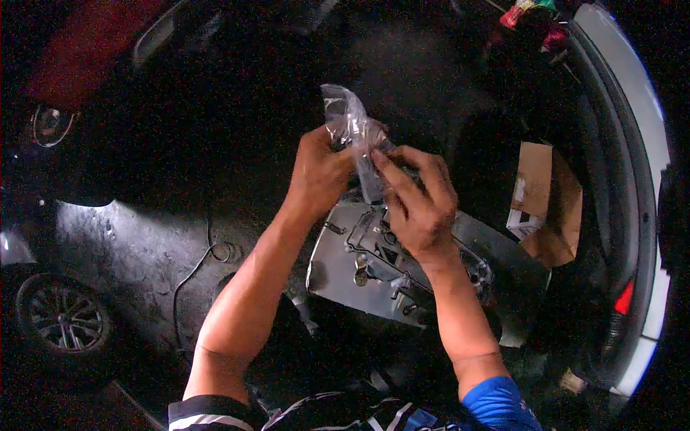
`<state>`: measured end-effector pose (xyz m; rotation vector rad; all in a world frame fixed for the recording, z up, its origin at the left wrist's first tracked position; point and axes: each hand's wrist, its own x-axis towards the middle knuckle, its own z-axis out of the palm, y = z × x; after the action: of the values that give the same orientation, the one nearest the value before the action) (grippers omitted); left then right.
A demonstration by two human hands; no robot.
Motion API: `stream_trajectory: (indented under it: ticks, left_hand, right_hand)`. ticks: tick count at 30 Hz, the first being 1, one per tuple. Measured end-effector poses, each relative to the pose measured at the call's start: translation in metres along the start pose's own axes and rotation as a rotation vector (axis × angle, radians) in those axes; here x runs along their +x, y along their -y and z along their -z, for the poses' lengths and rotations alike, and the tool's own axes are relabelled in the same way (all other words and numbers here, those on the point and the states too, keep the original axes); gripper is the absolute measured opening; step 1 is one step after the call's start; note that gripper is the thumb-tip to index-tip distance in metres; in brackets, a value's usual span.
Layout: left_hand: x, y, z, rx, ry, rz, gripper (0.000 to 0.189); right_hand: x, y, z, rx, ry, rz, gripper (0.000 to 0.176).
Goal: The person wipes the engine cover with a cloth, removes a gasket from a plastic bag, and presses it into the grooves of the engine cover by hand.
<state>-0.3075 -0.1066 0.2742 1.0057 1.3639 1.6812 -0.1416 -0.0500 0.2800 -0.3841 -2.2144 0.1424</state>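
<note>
In the middle of the head view, my left hand (321, 171) is closed around a clear plastic bag (345, 108), whose crumpled top sticks up above the fingers. My right hand (424, 194) meets it from the other side, thumb and fingers pinching the lower part of the bag. What lies inside the bag I cannot make out. Below both hands, a metal engine cover (381, 251) with bolt holes and a gasket groove rests on a pale, flat panel (338, 269). My right forearm hides part of the cover.
An open cardboard box (550, 205) stands at the right, beside a white car-body edge (647, 144). To the left are a car wheel (61, 316) and a thin cable (187, 280) on the stained floor. A red object (624, 298) sits at the lower right. Much of the scene is dark.
</note>
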Motion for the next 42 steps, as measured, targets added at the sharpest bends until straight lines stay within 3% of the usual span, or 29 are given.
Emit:
stream_trajectory:
  ticks: [4, 8, 11, 14, 15, 22, 33, 37, 42]
  left_hand:
    - [0.005, -0.001, 0.007, -0.134, -0.041, 0.018, 0.025]
    - [0.008, -0.001, 0.006, -0.171, -0.01, 0.023, 0.024]
    - [0.008, -0.002, -0.001, -0.121, 0.009, 0.004, 0.023]
    - [0.006, -0.008, -0.01, -0.042, 0.016, -0.024, 0.022]
    - [0.006, -0.005, -0.011, -0.02, 0.018, -0.048, 0.021]
    - [0.011, 0.015, -0.015, -0.077, -0.009, -0.032, 0.024]
    - [0.017, 0.02, -0.002, 0.112, 0.068, -0.077, 0.02]
    - [0.014, 0.012, -0.011, -0.087, 0.038, -0.037, 0.016]
    - [0.022, 0.019, -0.014, 0.059, -0.029, 0.0, 0.02]
  right_hand:
    - [0.014, 0.004, -0.007, 0.059, 0.039, 0.037, 0.039]
    - [0.02, 0.0, 0.0, 0.186, 0.022, 0.01, 0.03]
    - [0.013, -0.011, 0.001, 0.661, -0.03, -0.3, 0.023]
    - [0.019, -0.007, 0.002, 0.581, -0.078, -0.642, 0.021]
    - [0.02, -0.008, 0.002, 0.607, -0.112, -0.672, 0.019]
    - [0.018, -0.023, -0.003, 0.571, -0.021, -0.736, 0.017]
    - [0.019, -0.033, -0.013, 0.653, 0.019, -0.771, 0.008]
    - [0.015, -0.045, -0.01, 0.757, 0.002, -0.805, 0.014]
    - [0.006, -0.069, 0.011, 0.776, 0.047, -0.78, 0.02]
